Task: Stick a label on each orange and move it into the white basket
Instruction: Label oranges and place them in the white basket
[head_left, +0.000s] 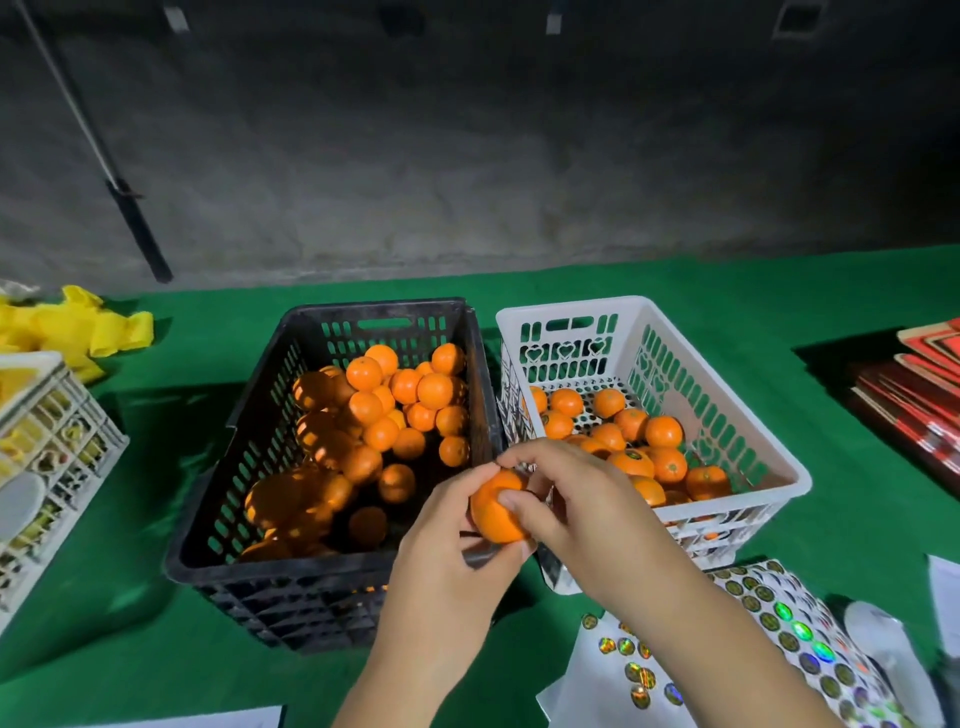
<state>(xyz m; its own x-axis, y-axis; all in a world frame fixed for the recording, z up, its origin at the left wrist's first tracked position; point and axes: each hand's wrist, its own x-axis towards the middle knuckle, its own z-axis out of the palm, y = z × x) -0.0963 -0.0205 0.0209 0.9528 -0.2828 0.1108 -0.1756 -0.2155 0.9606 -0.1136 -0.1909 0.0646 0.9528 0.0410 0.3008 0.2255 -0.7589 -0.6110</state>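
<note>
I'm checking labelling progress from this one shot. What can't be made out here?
- Label on the held orange: the right hand and left hand cover most of it in the head view.
- Print on the sticker sheets: too small and glary; the lower edge cuts them off.
- Lower oranges in the black crate: in shadow, blurred.
- Labels in the white basket: most too small to confirm.
</note>
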